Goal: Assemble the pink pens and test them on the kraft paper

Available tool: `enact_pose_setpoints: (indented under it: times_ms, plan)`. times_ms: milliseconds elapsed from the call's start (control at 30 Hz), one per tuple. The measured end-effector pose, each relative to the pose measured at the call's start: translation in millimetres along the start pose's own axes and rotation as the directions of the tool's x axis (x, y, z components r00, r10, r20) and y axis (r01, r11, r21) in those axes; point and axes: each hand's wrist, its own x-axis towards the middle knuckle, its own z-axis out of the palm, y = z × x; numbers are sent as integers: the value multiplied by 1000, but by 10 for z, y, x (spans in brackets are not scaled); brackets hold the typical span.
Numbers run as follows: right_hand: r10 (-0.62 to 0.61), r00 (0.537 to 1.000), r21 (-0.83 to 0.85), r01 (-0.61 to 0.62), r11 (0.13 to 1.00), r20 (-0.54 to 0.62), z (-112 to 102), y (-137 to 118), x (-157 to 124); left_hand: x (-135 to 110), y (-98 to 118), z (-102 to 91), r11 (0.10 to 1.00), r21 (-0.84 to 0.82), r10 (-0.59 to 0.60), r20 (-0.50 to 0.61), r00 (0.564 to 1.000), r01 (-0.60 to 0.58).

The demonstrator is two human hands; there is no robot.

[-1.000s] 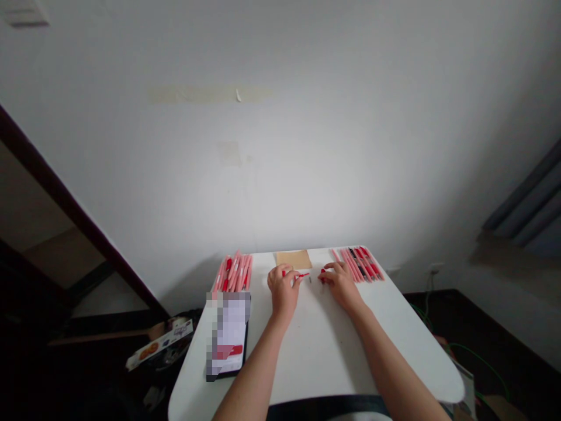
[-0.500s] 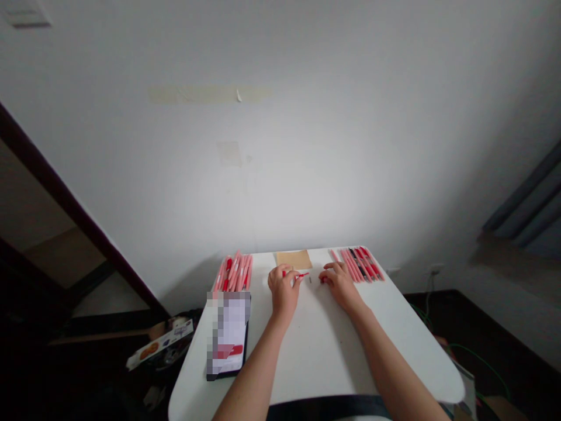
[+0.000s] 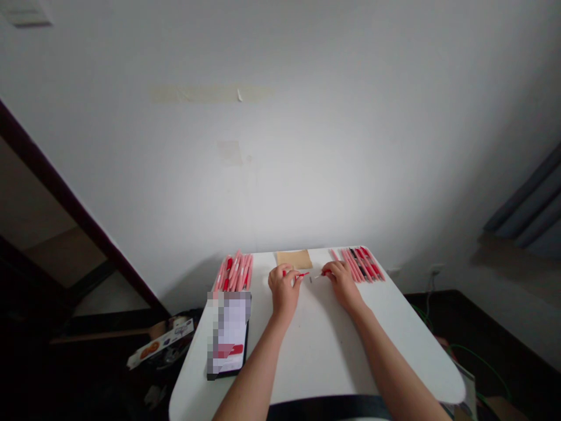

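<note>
My left hand (image 3: 283, 285) is closed on a thin red pen part (image 3: 303, 275), whose narrow end points right. Opposite it, my right hand (image 3: 342, 280) pinches another red pen part (image 3: 325, 272), with a slim pale end pointing left. A gap separates the two parts. Between the hands a tiny dark piece, perhaps a spring (image 3: 311, 279), lies on the white table (image 3: 315, 351). Most of each held part is hidden by my fingers.
A pile of pink and red pens (image 3: 234, 272) lies at the back left, and a row of pink, red and black pens (image 3: 362, 264) at the back right. A brown paper piece (image 3: 293, 258) sits by the wall. A phone (image 3: 230, 333) lies near my left forearm.
My right hand has turned slightly, and the slim pale end of its red pen part now shows, pointing left. My left hand has hardly moved.
</note>
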Motion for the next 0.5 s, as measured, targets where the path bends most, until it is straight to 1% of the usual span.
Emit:
enact_pose_setpoints:
  times_ms: [167,500]
  plan:
    - [38,997,-2,-38,999,-65,17,25,0,-3,10,-4,1000,-1,-6,7,1000,6]
    - [22,998,-16,-23,1000,-63,19,-44,2,-7,14,0,1000,-4,17,5,1000,-17]
